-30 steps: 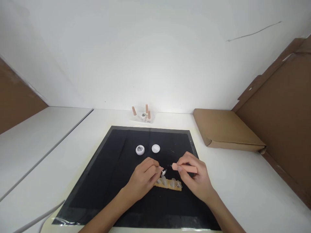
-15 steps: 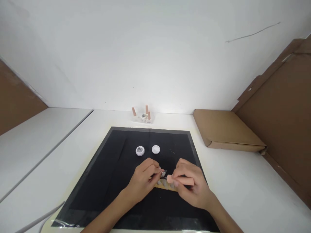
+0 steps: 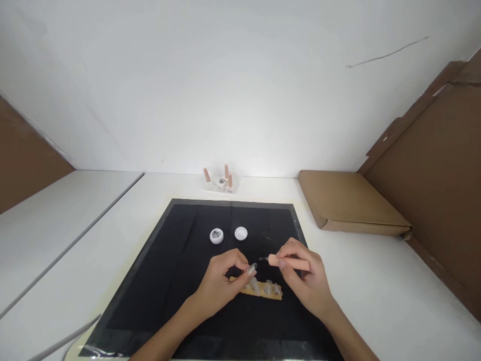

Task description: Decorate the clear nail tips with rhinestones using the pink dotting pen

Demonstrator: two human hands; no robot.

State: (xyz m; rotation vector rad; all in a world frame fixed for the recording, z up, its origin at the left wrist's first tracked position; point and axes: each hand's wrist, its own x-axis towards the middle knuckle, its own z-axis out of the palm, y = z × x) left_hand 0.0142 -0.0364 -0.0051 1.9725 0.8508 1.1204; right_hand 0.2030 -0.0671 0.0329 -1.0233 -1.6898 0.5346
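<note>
Pinched between thumb and fingers of my left hand (image 3: pixel 221 277) is a shiny, clear-grey false nail (image 3: pixel 253 268). My right hand (image 3: pixel 308 286) grips a nail polish brush (image 3: pixel 293 263) by its peach cap, the dark bristles pointing left toward the nail with a small gap between them. Below both hands lies a yellowish strip (image 3: pixel 263 295) bearing several translucent false nails (image 3: pixel 268 287); my left fingers hide its left end. Farther back sit an uncovered white jar (image 3: pixel 216 236) with grey contents and a white lid (image 3: pixel 241 233).
A black mat (image 3: pixel 165 281) covers the middle of the white table (image 3: pixel 120 235). At the back, a clear holder (image 3: pixel 212 186) carries peach-capped bottles. A flat cardboard box (image 3: pixel 349 200) lies right of the mat, and cardboard panels (image 3: pixel 436 165) stand at the sides.
My right hand has drawn the brush up and to the right, away from the nail. The nail in my left hand is tilted differently, and more of the strip shows.
</note>
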